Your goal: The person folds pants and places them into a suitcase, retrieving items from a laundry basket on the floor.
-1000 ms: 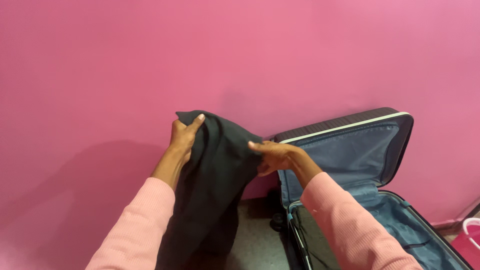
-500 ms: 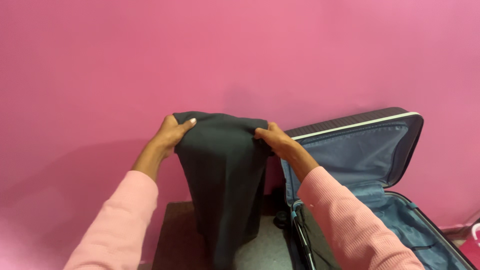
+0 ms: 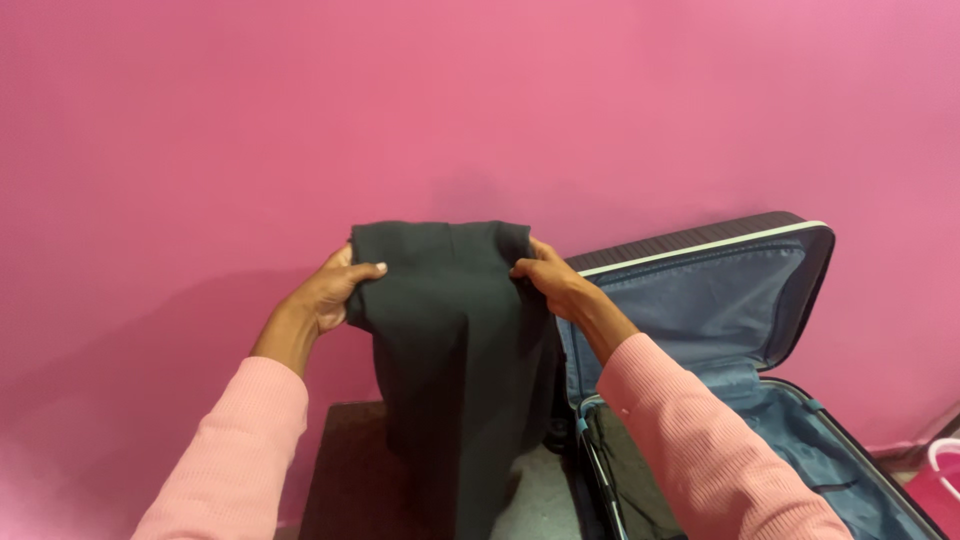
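A dark grey garment (image 3: 455, 350) hangs in the air in front of me, folded over at its top edge. My left hand (image 3: 335, 290) grips its upper left corner with the thumb on the front. My right hand (image 3: 545, 280) pinches the upper right corner. Both of my arms are in pink ribbed sleeves. The cloth drops down past the bottom of the view and hides part of the floor behind it.
An open suitcase (image 3: 790, 300) with blue lining stands at the right, its lid leaning against the pink wall (image 3: 480, 100). A dark item lies in its lower half (image 3: 625, 470). A dark mat (image 3: 345, 470) covers the floor at lower left. A pink and white object (image 3: 940, 480) sits at far right.
My hands have spread apart and pulled the garment's top edge flat and wide. The cloth went from a bunched drape to hanging straight.
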